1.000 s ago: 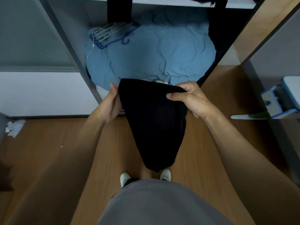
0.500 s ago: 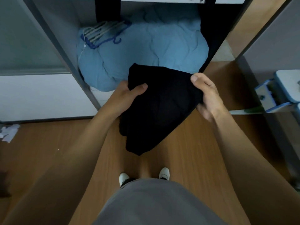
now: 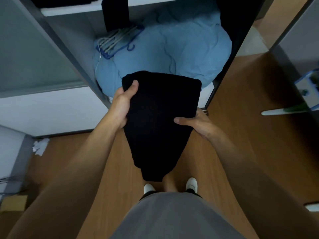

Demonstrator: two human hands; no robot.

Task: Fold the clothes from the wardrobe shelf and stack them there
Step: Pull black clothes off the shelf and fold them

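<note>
Wardrobe shelf [image 3: 74, 10] sits up and ahead, above the blue bedding [image 3: 181, 54]. Black garment [image 3: 158, 118] is held in front, long axis shelf-to-feet, lower end hanging. Left hand [image 3: 122, 104] pinches the top-left corner. Right hand [image 3: 195, 121] grips the right edge, nearer the loose end.

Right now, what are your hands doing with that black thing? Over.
Left hand, right hand both grip folded black fabric garment. Not stacked yet. Crumpled blue bedding heaped straight ahead.

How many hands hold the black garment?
2. The left hand holds the black garment at its top-left corner; the right hand holds its right edge, lower down.
</note>
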